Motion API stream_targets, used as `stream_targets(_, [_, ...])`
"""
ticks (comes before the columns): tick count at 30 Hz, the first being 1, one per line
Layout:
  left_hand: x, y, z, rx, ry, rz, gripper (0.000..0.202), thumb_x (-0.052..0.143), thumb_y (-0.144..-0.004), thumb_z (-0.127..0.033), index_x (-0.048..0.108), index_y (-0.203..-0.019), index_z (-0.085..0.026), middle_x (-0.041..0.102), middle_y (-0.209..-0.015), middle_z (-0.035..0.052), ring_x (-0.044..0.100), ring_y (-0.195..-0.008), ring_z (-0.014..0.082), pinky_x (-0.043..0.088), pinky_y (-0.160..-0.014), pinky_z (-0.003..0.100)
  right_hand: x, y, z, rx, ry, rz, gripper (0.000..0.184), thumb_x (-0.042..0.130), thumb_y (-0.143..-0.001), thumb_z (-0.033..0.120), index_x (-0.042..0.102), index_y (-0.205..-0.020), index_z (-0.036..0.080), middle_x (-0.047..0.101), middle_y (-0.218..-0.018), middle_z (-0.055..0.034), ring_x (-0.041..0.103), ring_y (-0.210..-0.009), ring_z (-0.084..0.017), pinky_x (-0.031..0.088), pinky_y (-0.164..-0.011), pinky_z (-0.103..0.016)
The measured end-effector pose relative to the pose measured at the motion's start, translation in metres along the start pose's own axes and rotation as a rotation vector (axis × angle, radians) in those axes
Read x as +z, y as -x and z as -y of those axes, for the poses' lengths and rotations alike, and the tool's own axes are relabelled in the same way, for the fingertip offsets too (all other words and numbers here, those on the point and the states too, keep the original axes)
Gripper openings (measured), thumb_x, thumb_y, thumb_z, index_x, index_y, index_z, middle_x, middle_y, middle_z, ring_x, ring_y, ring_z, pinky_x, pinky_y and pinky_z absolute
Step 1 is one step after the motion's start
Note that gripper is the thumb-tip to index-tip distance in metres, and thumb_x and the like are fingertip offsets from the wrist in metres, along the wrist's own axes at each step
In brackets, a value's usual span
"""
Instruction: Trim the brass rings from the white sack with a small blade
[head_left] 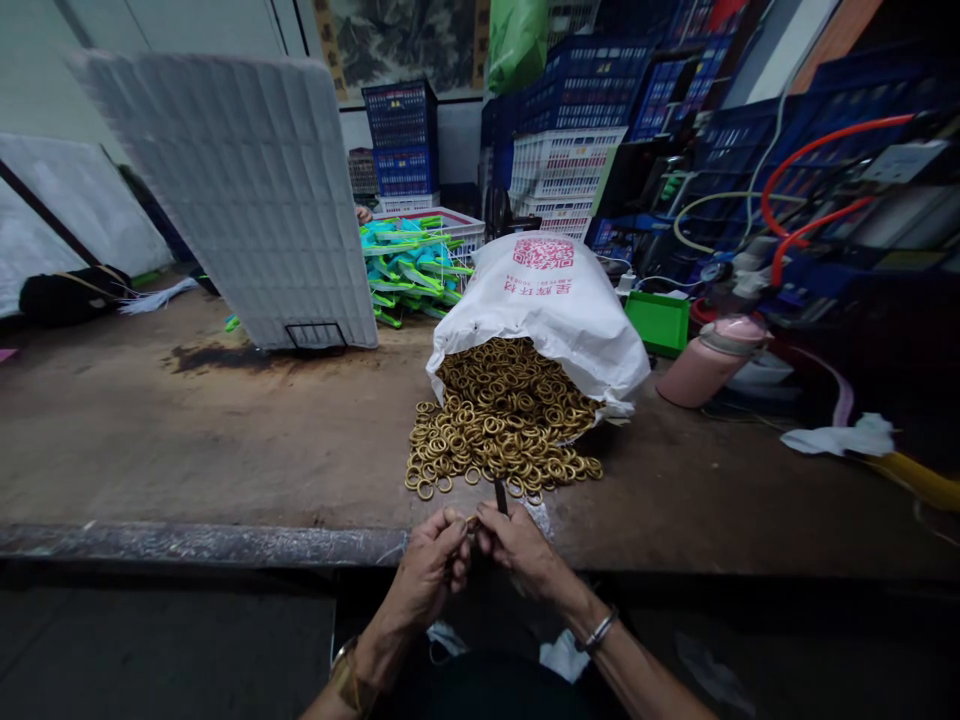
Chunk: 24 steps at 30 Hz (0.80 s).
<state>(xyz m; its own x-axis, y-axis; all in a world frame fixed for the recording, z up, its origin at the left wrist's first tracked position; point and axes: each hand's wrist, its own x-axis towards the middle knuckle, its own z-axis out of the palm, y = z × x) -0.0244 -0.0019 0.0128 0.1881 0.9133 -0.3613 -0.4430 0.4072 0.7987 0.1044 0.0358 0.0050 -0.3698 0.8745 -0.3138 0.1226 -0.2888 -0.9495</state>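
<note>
At the table (pixel 225 450) edge, left hand (pixel 429 568) and right hand (pixel 523 552) both pinch one brass ring (pixel 472 521), pile (pixel 499 420) spilled within easy reach.

Dim workshop: worn brown bench (pixel 187 430), blue crates (pixel 401 140) stacked at back, 1 painting (pixel 397 40) on white wall (pixel 459 135).

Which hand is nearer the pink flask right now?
Right. The right hand, pinching a dark tool, is at the near edge of the bench, down-left of the pink flask. The left hand, fingers closed beside it, lies farther left.
</note>
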Motion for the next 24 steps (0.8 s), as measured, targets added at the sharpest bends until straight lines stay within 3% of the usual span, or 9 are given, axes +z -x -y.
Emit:
stream_targets(3, [0.000,0.002,0.000,-0.024,0.060,0.000,0.032,0.065,-0.067,-0.041,0.044,-0.068,-0.017,0.046,-0.050,-0.0070,0.032,-0.036,0.0014,0.020,-0.035,0.013,-0.002,0.001,-0.002,-0.052,0.082,-0.044,0.033,0.036,-0.079,0.038,0.043,-0.054,0.018,0.036,-0.043,0.0068,0.028,-0.037,-0.005,0.021,-0.038,-0.018])
stream_targets(7, [0.000,0.002,0.002,-0.012,0.094,-0.035,0.034,0.067,-0.065,-0.043,0.044,-0.071,-0.018,0.045,-0.049,-0.0078,0.032,-0.035,0.0017,0.020,-0.034,0.013,-0.002,0.004,-0.008,-0.217,0.402,-0.164,0.024,0.036,-0.080,0.029,0.047,-0.061,0.018,0.046,-0.053,0.0027,0.041,-0.051,-0.009,0.032,-0.050,-0.020])
stream_targets(10, [0.000,0.003,0.003,0.015,0.052,-0.059,0.036,0.066,-0.064,-0.045,0.044,-0.072,-0.018,0.046,-0.049,-0.0077,0.034,-0.035,0.0022,0.022,-0.034,0.013,0.001,0.008,-0.012,-0.278,0.656,-0.132,0.015,0.036,-0.074,0.015,0.050,-0.072,0.019,0.053,-0.061,0.0011,0.046,-0.056,-0.011,0.032,-0.054,-0.021])
stream_targets(13, [-0.001,0.004,0.002,0.042,-0.009,-0.085,0.036,0.064,-0.066,-0.047,0.044,-0.071,-0.018,0.047,-0.050,-0.0069,0.036,-0.037,0.0025,0.024,-0.036,0.013,0.004,0.011,-0.014,-0.276,0.763,-0.077,0.030,0.035,-0.063,0.004,0.052,-0.082,0.020,0.058,-0.066,0.0007,0.051,-0.061,-0.012,0.033,-0.057,-0.020])
stream_targets(16, [-0.003,0.004,0.000,0.081,-0.065,-0.105,0.035,0.062,-0.068,-0.048,0.044,-0.069,-0.017,0.047,-0.050,-0.0065,0.037,-0.038,0.0026,0.025,-0.037,0.013,0.005,0.011,-0.013,-0.280,0.825,-0.085,0.038,0.034,-0.059,0.003,0.053,-0.088,0.020,0.062,-0.072,-0.0004,0.054,-0.066,-0.013,0.033,-0.061,-0.021])
stream_targets(24, [-0.010,0.006,0.002,0.191,-0.247,-0.093,0.032,0.058,-0.071,-0.047,0.045,-0.066,-0.017,0.045,-0.049,-0.0059,0.036,-0.037,0.0034,0.025,-0.036,0.014,0.006,0.010,-0.005,-0.259,0.975,-0.092,0.035,0.036,-0.062,0.002,0.053,-0.086,0.021,0.063,-0.070,0.0004,0.053,-0.061,-0.012,0.028,-0.055,-0.020])
